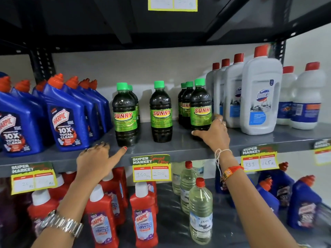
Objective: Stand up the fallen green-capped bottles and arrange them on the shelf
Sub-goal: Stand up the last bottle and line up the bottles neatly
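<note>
All green-capped bottles stand upright on the grey middle shelf (161, 149), in three groups. Left group: front bottle (124, 114) w/ a second one (134, 99) close behind it. Middle: single bottle (160, 111), apart from both groups. Right group: front bottle (200, 109) w/ two more (186, 104) lined up behind, just beside the white red-capped Domex bottles (259, 97).

Right hand (214, 130) is at the base of the right front bottle: thumb runs along its foot at the front, fingers curl round the bottle's right side, touching it. Hand is loosely cupped, not a tight clamp; bottle's base sits on the shelf.

Left hand (97, 157) rests palm-down on the shelf's front edge, fingers spread, holding nothing. Its index fingertip points to the foot of the left front bottle, just below and in front of it; can't tell if it touches.

Blue Harpic bottles (66, 119) fill the shelf to the left. Price tag (151, 168) hangs off the edge btwn the two hands. Lower shelf has red Harpic bottles (143, 217) and clear bottles (200, 212).
</note>
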